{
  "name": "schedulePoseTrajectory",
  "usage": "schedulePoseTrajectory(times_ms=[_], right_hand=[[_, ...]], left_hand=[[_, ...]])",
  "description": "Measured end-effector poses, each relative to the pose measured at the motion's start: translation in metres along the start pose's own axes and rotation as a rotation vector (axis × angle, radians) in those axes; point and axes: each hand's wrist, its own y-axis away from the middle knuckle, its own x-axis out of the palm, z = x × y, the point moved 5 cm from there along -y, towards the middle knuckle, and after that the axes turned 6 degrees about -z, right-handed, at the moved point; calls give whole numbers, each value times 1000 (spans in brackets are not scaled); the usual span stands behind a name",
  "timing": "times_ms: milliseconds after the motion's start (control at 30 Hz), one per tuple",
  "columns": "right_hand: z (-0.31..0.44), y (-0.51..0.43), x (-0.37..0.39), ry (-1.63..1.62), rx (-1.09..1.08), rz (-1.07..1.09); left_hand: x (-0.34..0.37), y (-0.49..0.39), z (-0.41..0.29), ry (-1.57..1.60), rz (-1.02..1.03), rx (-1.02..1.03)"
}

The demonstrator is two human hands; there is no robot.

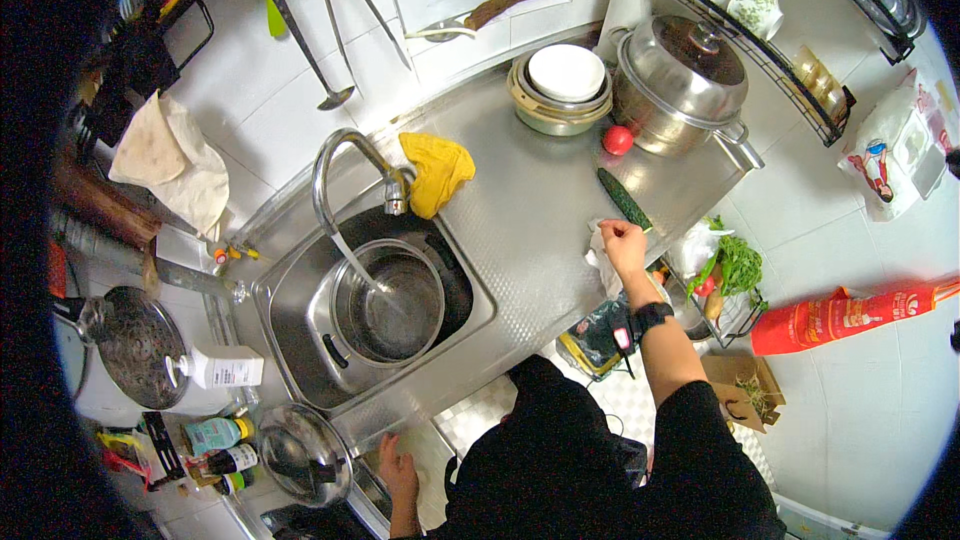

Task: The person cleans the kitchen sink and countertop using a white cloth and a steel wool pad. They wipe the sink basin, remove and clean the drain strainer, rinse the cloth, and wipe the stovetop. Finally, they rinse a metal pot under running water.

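My right hand (625,247) is curled over the front part of the steel counter, beside the near end of a cucumber (624,197). A crumpled white sheet or bag (600,261) lies against and partly under that hand; whether the fingers grip it cannot be told. Lower down, my left hand (399,472) hangs in front of the counter's edge with its fingers apart and nothing in it. Water runs from the curved faucet (328,172) into a steel pot (386,303) inside the sink (289,341). A tomato (618,140) sits beyond the cucumber.
Stacked bowls (561,122) and a large lidded steamer pot (675,90) stand at the back. A yellow cloth (439,172) lies behind the sink. On the left are a glass lid (304,457) and bottles (214,435). A wire basket (724,330) of vegetables hangs at right.
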Motion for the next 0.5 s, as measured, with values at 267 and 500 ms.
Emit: schedulePoseTrajectory(times_ms=[267,500], right_hand=[[20,-37,-39,1004,-169,-171],[34,-65,10,901,-420,-86]], left_hand=[[-3,-4,9,32,-36,29],[0,5,17,-18,-83,-72]])
